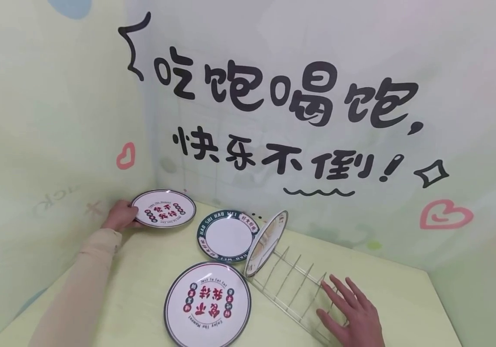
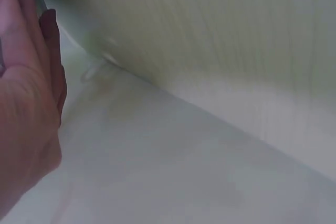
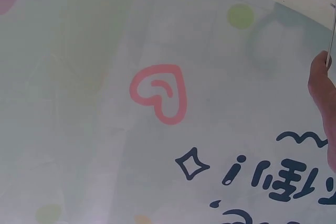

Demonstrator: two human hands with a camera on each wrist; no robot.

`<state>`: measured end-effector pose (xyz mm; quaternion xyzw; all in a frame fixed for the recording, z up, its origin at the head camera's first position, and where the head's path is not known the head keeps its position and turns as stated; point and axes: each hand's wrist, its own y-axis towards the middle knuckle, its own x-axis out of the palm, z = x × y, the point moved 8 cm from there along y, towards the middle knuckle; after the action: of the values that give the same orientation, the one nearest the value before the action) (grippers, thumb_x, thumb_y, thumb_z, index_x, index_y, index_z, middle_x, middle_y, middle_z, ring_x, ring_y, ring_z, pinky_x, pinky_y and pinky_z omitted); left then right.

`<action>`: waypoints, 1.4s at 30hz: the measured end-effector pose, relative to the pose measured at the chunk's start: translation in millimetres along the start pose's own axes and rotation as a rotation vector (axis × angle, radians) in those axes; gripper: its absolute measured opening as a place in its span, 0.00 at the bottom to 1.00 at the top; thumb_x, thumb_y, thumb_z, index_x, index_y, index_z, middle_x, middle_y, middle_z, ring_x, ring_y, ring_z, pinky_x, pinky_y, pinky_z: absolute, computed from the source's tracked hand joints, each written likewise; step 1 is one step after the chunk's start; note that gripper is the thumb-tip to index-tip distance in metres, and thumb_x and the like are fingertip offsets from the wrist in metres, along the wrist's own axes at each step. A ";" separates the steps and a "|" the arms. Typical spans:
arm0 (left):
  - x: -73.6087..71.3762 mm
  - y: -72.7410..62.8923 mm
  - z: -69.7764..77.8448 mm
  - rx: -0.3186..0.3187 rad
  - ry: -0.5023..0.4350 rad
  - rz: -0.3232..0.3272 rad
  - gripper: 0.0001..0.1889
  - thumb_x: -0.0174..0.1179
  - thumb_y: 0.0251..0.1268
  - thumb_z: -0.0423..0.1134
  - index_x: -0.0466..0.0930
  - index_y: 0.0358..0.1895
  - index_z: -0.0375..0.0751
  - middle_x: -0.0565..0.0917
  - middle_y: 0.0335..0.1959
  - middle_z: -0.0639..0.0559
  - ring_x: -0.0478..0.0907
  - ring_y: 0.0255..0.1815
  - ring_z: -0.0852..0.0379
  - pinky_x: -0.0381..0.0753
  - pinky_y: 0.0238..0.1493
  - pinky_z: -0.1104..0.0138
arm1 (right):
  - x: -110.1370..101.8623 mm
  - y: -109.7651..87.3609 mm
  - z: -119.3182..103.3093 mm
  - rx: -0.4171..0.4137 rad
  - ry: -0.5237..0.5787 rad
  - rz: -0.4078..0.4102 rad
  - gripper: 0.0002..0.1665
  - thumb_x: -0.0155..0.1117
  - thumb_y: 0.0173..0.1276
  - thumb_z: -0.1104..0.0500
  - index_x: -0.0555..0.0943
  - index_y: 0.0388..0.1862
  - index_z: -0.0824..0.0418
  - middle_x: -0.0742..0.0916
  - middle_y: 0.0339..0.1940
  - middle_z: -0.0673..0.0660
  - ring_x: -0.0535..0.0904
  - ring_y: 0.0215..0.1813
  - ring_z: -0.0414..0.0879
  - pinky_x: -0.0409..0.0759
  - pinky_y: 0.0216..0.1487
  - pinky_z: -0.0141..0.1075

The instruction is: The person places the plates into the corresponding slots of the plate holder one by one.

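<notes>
At the back left, my left hand [image 1: 120, 215] pinches the left edge of a white plate [image 1: 164, 208] with red lettering, thumb at its rim. In the left wrist view the left hand [image 2: 26, 87] shows at the side, with straight fingers. My right hand [image 1: 354, 311] spreads its fingers over the right end of a wire dish rack [image 1: 289, 282]. Its thumb lies right at a metal wire in the right wrist view. Another plate [image 1: 267, 243] stands tilted in the left end of the rack.
A green-rimmed plate [image 1: 228, 236] lies on the table left of the rack, and a lettered white plate [image 1: 207, 303] lies in front of it. Printed walls close in the pale yellow table [image 1: 139, 284] at the left and back.
</notes>
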<state>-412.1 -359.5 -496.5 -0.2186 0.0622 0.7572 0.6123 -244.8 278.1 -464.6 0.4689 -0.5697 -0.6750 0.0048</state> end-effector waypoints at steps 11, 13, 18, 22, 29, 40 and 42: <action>-10.3 -48.2 111.7 0.371 0.280 0.458 0.21 0.47 0.76 0.34 0.72 0.62 0.20 0.82 0.45 0.23 0.80 0.39 0.34 0.80 0.35 0.53 | -5.8 4.3 6.2 0.053 0.014 -0.053 0.34 0.54 0.75 0.28 0.86 0.63 0.48 0.85 0.65 0.53 0.73 0.73 0.53 0.82 0.40 0.64; -3.6 -68.9 149.4 0.441 0.266 0.496 0.22 0.47 0.77 0.36 0.73 0.65 0.24 0.84 0.42 0.26 0.82 0.34 0.38 0.77 0.27 0.64 | -4.1 3.3 8.1 0.084 0.021 -0.088 0.34 0.57 0.73 0.29 0.85 0.65 0.47 0.85 0.66 0.52 0.72 0.74 0.53 0.81 0.44 0.66; 30.8 -135.5 243.6 0.716 0.175 0.582 0.20 0.50 0.78 0.35 0.76 0.67 0.29 0.87 0.39 0.29 0.87 0.32 0.37 0.67 0.23 0.84 | -0.5 1.1 9.7 0.125 0.030 -0.129 0.33 0.67 0.68 0.33 0.83 0.67 0.44 0.83 0.68 0.50 0.71 0.75 0.53 0.78 0.46 0.67; 76.0 -188.9 298.9 0.993 0.184 0.586 0.19 0.53 0.75 0.29 0.76 0.65 0.28 0.87 0.33 0.31 0.86 0.21 0.42 0.70 0.18 0.82 | 2.1 2.3 8.8 0.148 0.038 -0.153 0.35 0.74 0.63 0.39 0.82 0.69 0.44 0.82 0.70 0.49 0.68 0.77 0.53 0.76 0.49 0.68; 172.7 -232.5 323.1 1.258 0.286 0.373 0.21 0.50 0.75 0.23 0.68 0.67 0.22 0.87 0.36 0.30 0.81 0.16 0.54 0.70 0.14 0.80 | 3.8 6.2 5.6 0.158 0.040 -0.165 0.39 0.80 0.57 0.46 0.81 0.69 0.43 0.81 0.70 0.49 0.71 0.74 0.60 0.75 0.50 0.68; 267.6 -245.6 296.8 1.359 0.722 0.430 0.25 0.64 0.68 0.26 0.68 0.65 0.19 0.80 0.27 0.43 0.75 0.13 0.59 0.67 0.11 0.75 | 1.4 2.5 4.2 0.175 0.017 -0.176 0.39 0.80 0.56 0.47 0.81 0.69 0.43 0.81 0.70 0.48 0.73 0.71 0.63 0.76 0.49 0.68; 274.5 -246.4 294.1 1.365 0.761 0.459 0.25 0.64 0.69 0.27 0.69 0.64 0.19 0.79 0.25 0.45 0.76 0.13 0.59 0.67 0.11 0.75 | 0.1 2.4 3.9 0.171 0.013 -0.174 0.39 0.80 0.56 0.46 0.81 0.69 0.43 0.81 0.70 0.49 0.72 0.72 0.62 0.76 0.49 0.68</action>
<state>-294.4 53.8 -301.8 -0.0212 0.7572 0.5329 0.3772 -248.7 280.2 -463.1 0.5196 -0.5822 -0.6188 -0.0900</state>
